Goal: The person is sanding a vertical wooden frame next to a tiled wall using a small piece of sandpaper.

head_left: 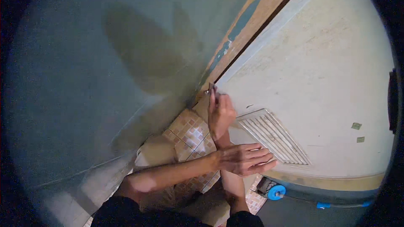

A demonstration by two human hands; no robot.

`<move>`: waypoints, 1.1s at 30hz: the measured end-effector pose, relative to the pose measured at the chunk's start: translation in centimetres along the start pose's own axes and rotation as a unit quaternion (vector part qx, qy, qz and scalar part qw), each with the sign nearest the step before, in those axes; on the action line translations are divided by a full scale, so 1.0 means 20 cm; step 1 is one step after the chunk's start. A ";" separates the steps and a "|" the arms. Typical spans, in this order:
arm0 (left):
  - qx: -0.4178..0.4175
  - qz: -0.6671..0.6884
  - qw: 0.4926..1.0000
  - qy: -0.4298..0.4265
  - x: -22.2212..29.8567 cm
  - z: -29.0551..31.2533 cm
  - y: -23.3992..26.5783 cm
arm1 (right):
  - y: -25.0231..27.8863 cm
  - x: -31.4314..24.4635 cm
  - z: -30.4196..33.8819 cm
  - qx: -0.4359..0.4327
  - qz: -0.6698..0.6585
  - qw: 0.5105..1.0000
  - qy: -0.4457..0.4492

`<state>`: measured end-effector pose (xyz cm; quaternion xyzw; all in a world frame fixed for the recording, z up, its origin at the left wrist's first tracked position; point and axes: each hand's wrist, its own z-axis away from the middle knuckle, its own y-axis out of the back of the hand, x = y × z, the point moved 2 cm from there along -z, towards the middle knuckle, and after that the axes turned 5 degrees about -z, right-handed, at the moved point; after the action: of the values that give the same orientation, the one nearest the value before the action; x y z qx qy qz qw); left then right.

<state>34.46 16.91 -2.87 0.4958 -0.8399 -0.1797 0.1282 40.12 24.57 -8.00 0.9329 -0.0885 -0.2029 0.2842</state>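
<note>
My right hand (221, 115) is closed around a small dark tool (211, 88) with a bit of shiny metal, too small to make out fully. The tool is at the lower part of the door frame (248, 29), where the wood meets the white door (328, 71). The frame's brown wood shows through patches of blue-green paint. My left arm crosses over my right forearm. My left hand (248, 159) is open, its fingers apart and pointing right, below the slatted vent (275, 136) in the door.
A blue-green wall (84, 80) with shadows on it rises at the left. Mosaic-patterned floor tiles (185, 132) lie beneath my arms. A blue disc-shaped thing (276, 192) sits beside a dark object at the lower right. Blue tape (323, 205) is further right.
</note>
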 end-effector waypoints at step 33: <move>0.011 0.012 1.000 0.007 -0.03 0.01 0.05 | 0.13 -0.13 -0.20 0.081 -0.054 0.994 -0.039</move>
<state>33.87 17.83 -2.74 0.4881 -0.8470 -0.1649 0.1310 39.44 25.18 -2.74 0.9475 -0.0650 -0.2468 0.1924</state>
